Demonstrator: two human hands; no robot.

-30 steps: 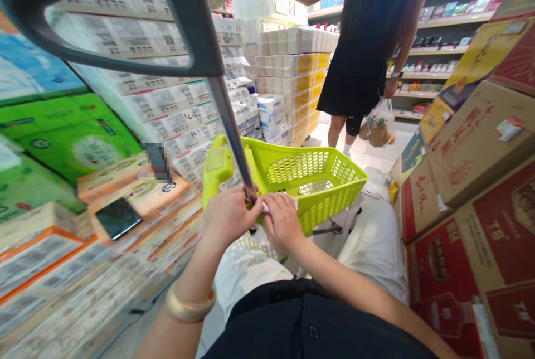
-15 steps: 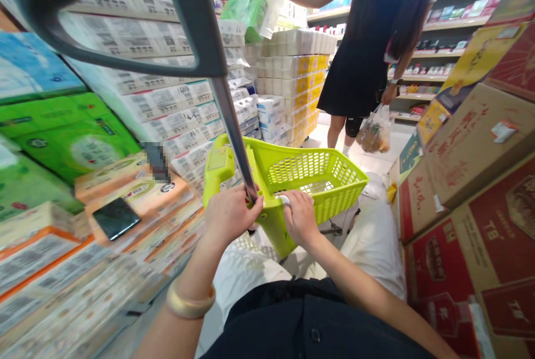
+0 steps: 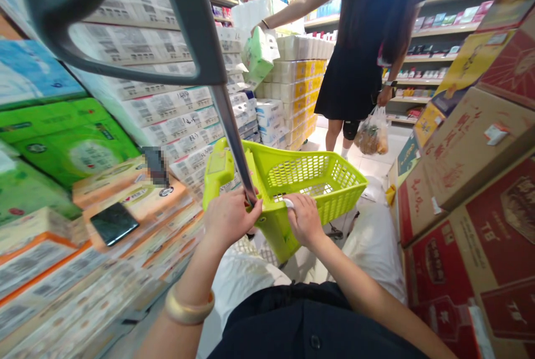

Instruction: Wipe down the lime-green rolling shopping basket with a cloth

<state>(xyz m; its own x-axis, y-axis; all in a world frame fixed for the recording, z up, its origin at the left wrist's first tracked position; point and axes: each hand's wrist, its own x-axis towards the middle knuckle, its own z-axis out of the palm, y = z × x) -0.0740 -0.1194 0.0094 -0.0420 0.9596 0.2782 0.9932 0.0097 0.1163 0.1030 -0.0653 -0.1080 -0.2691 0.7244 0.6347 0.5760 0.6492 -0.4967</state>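
A lime-green plastic shopping basket on wheels stands in the aisle in front of me. Its long grey pull handle rises toward the camera. My left hand is closed round the base of that handle, a gold bangle on the wrist. My right hand grips the basket's near rim, with a small white thing under the fingers that I cannot make out.
Stacked tissue packs line the left, with a black phone lying on one. Red and brown cartons stand stacked on the right. Ahead, a person in dark clothes holds a green pack and a plastic bag.
My right hand has slid from beside my left along the rim to the right. The person ahead has brought the green pack down from high up.
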